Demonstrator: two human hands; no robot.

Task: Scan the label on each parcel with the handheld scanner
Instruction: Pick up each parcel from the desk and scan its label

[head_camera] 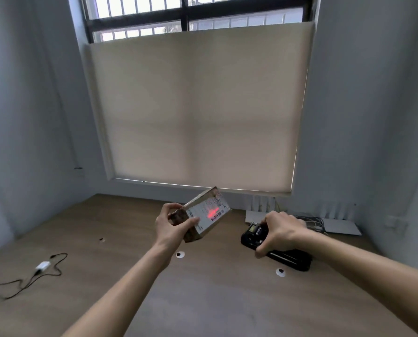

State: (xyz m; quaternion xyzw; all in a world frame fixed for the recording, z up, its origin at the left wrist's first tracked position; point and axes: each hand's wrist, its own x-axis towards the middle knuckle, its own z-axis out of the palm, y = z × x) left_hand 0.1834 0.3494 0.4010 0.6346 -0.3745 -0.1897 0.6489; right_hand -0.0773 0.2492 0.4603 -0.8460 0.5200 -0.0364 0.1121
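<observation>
**Red beam on the label, parcel held up in my left hand**

I have the parcel [198,215] raised above the desk [203,300] in my left hand [170,224]. The fingers curl over its far-left end and the thumb presses across the near edge of the white label [209,212], so the hold is firm around that end of the box. The parcel is a small brown carton, tilted, its far corner up toward the blind [198,113] and its labelled face turned to the right.

A red glow [211,212] lies across the label, just over the barcode near its lower right part. The print is too blurred for me to read.

My right hand [279,231] grips the scanner [255,235], fingers wrapped over its top and the thumb underneath. The scanner is black with a small screen on its back, and its head faces left toward the parcel. It is near the parcel but not touching it. Below and behind the hand sits a long black object [293,259] on the desk; I cannot tell whether it is a cradle or part of the scanner.

On the desk to the left lies a black cable [25,280] with a white plug. Two white rings [180,254] with dark centres are set in the desktop, one below each hand. A white device [339,226] with loose wires rests against the wall at the right.
</observation>
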